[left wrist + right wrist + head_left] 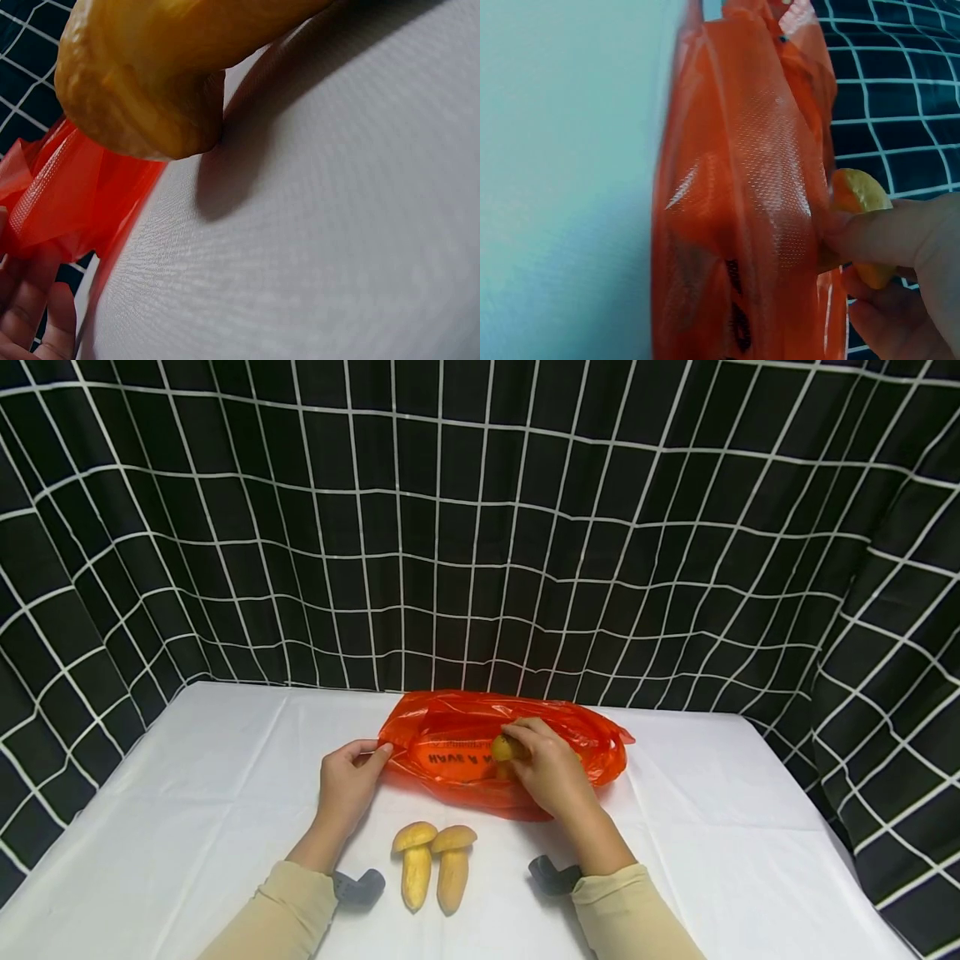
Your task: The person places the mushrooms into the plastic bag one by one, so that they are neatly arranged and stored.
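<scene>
The step in hand looked to be bagging: the right hand (553,768) held one yellow mushroom (506,748) at the mouth of the red bag (450,766), its fingers and thumb curled in a pinch around it, while the left hand (348,781) pinched the rim at the bag's left end between thumb and fingers. The bag lay on its side toward the far edge of the white tabletop (225,768), its mouth spread open and part of its black lettering readable within. Judging from this, the next move called for lowering the mushroom inside and letting go of it there, with the left hand's pinch holding the rim wide enough for the right hand to draw out without snagging the thin plastic. After that, the pair on the cloth would likely be wanted. By count, there were three mushrooms in plain sight: the held one, and two on the tabletop between the forearms, a left mushroom (416,866) and a right mushroom (453,870), caps away from the person and touching or nearly so. Whether more lay in the bag could not be told. There was one bag, two hands, and two dark grey wrist devices, a left device (360,888) and a right device (553,875).
</scene>
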A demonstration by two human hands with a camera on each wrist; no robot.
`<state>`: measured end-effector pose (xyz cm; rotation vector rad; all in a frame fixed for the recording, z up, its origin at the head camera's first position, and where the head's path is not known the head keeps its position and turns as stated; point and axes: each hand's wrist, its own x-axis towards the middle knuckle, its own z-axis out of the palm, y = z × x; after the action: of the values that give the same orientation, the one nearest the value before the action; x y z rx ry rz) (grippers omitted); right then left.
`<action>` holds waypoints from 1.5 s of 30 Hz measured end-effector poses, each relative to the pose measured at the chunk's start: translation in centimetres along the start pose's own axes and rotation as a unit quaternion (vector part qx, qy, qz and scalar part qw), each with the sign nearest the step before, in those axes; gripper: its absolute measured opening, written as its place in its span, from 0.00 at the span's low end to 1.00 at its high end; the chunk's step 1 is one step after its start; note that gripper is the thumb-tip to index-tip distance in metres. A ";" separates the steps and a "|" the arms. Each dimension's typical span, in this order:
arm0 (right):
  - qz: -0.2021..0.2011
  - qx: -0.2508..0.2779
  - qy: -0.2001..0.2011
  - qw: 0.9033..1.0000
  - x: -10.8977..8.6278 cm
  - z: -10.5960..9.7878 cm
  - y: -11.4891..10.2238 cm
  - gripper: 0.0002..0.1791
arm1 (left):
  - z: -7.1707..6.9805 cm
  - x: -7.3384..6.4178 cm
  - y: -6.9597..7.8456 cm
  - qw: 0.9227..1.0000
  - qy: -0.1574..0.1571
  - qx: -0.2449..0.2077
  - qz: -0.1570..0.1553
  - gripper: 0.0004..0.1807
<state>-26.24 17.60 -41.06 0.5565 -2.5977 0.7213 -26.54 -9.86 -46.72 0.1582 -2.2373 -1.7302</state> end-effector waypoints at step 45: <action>0.022 -0.002 -0.078 0.997 -0.2 1.4 0.7 0.19 | 0.0 0.0 0.0 1.000 0.003 -0.007 0.002 0.13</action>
<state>-26.71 17.40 -42.55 0.5761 -2.7625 0.7123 -26.55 -9.85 -46.72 0.1548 -2.2186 -1.7415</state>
